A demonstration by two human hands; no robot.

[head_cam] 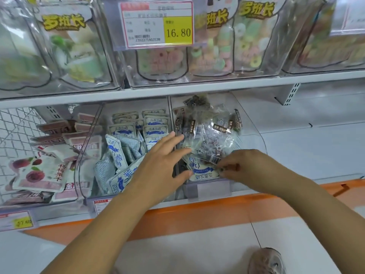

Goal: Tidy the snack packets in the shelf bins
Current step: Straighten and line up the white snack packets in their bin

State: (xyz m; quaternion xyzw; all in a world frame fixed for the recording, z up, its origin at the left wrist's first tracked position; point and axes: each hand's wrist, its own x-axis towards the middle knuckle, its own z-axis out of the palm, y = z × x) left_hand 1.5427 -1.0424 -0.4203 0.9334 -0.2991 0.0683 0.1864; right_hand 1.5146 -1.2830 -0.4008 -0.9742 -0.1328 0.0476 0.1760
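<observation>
Left hand [162, 167] lies flat, fingers straight, across the divider. Right hand [243, 167] seems to pinch a stray blue packet [203, 172] in the right bin [254, 131], under clear packets [209, 139]. Hold those back, slide it free, then move it to the middle bin [87, 147].
</observation>
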